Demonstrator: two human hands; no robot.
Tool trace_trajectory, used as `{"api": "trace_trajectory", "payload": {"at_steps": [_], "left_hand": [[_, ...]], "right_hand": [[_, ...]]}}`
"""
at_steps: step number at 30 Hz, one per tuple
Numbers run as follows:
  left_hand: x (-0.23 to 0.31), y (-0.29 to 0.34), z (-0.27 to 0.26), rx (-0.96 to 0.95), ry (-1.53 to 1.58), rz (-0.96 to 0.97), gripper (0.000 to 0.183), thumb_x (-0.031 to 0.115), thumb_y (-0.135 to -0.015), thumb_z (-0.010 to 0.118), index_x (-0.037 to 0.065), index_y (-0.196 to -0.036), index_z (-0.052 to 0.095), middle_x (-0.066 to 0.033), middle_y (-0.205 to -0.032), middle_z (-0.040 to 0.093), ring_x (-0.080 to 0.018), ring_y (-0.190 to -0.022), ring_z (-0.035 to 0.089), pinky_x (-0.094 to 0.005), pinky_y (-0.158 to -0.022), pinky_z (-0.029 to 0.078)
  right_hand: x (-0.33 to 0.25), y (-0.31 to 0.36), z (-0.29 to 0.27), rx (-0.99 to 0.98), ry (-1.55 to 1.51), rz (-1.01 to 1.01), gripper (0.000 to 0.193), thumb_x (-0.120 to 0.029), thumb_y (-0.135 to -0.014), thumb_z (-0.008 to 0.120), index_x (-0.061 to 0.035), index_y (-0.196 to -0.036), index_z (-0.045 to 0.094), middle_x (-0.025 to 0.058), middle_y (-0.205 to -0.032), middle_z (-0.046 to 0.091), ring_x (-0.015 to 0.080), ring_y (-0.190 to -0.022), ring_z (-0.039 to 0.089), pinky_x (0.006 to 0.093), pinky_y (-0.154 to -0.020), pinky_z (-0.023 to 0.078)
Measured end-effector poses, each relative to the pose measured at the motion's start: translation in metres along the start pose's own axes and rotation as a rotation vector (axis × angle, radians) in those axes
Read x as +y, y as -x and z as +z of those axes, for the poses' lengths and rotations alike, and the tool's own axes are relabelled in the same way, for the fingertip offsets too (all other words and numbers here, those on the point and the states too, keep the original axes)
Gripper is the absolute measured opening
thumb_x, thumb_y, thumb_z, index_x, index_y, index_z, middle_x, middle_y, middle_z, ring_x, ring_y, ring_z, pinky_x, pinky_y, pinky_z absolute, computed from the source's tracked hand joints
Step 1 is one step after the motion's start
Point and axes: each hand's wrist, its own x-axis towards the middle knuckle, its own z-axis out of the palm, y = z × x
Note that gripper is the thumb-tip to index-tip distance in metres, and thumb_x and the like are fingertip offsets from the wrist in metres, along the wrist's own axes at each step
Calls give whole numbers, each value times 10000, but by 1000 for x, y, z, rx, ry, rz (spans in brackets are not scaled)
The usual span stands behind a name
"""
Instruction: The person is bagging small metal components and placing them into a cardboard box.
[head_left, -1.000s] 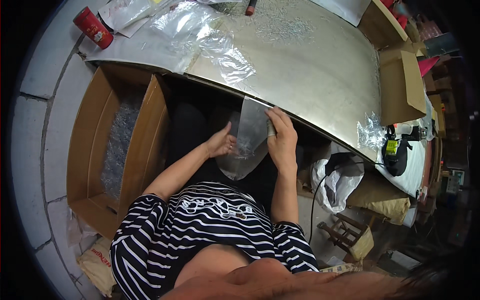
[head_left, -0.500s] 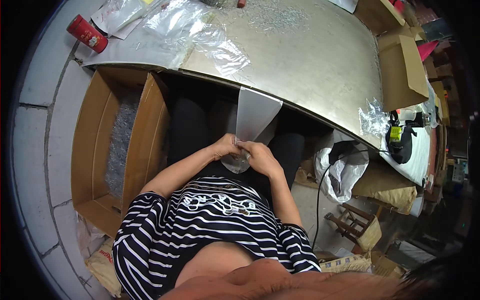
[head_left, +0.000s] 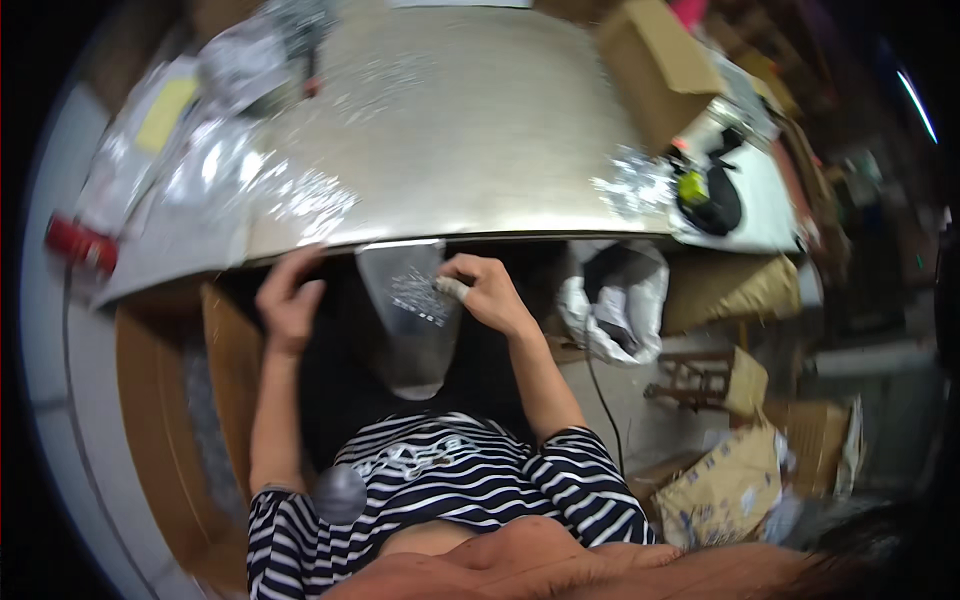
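A translucent grey-white plastic chute (head_left: 415, 365) slopes down from the table's front edge over my lap. Several small shiny clear pieces (head_left: 420, 295) lie on its upper part. My right hand (head_left: 490, 295), with a white wrap on one finger, is closed at the chute's right edge by these pieces; what its fingertips hold, if anything, is hidden. Left of the chute, my left hand (head_left: 287, 305) is slightly blurred, thumb and fingers apart, holding nothing I can see. Near my left elbow a roundish, see-through grey thing (head_left: 340, 495) is smeared by motion.
An open cardboard box (head_left: 160, 400) with clear packets (head_left: 210, 440) stands at my left. On the metal tabletop (head_left: 470, 130) are shiny small pieces, clear plastic and a cardboard box (head_left: 660, 75). A white bag (head_left: 640, 290) hangs at right, near a cord and wooden stool (head_left: 700, 380).
My hands, together at the chute's lower end before, are now apart: left hand up and left, right hand beside the chute. Small pieces now lie on the chute. The view has turned.
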Motion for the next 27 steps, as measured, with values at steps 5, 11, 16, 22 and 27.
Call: {"api": "trace_trajectory", "payload": {"at_steps": [5, 11, 16, 22, 27], "left_hand": [[-30, -37, -29, -314, -889, 142, 575, 248, -882, 599, 22, -1385, 438, -143, -1471, 408, -330, -1375, 353, -452, -1141, 239], [-42, -24, 8, -57, -1215, 143, 591, 347, -840, 659, 93, -1351, 506, -152, -1264, 510, -306, -1197, 455, -508, -1077, 260], [-37, -30, -4, -41, -1091, 169, 588, 360, -810, 691, 116, -1323, 542, -138, -1347, 470, -303, -1230, 431, -511, -1083, 263], [-53, -16, -4, 5, -1067, 162, 544, 254, -775, 713, 138, -1290, 581, -134, -1343, 485, -307, -1233, 449, -500, -1079, 284], [-78, -10, -12, 148, -873, 353, 238, 132, -814, 668, 88, -1047, 665, -72, -1112, 642, -248, -1036, 580, -425, -1011, 368]], "right_hand": [[0, -26, -95, 442, -127, -45, 125, -34, -818, 635, 34, -913, 682, 75, -794, 682, 133, -774, 615, 272, -731, 487], [107, -36, -219, 885, 1059, 161, 150, -98, -793, 605, -12, -890, 680, 197, -895, 633, 380, -870, 597, 449, -784, 467], [79, -55, -209, 957, 1318, 184, 345, -14, -723, 627, -18, -1068, 641, 207, -1011, 622, 395, -978, 573, 449, -877, 456], [25, -205, -105, 368, 603, -343, 387, 39, -780, 550, -32, -1152, 630, 159, -1195, 620, 362, -1121, 569, 382, -1003, 437], [44, -318, -14, 106, 871, -379, 517, -41, -825, 527, -116, -1336, 521, 171, -1370, 501, 376, -1245, 486, 402, -988, 463]]}}
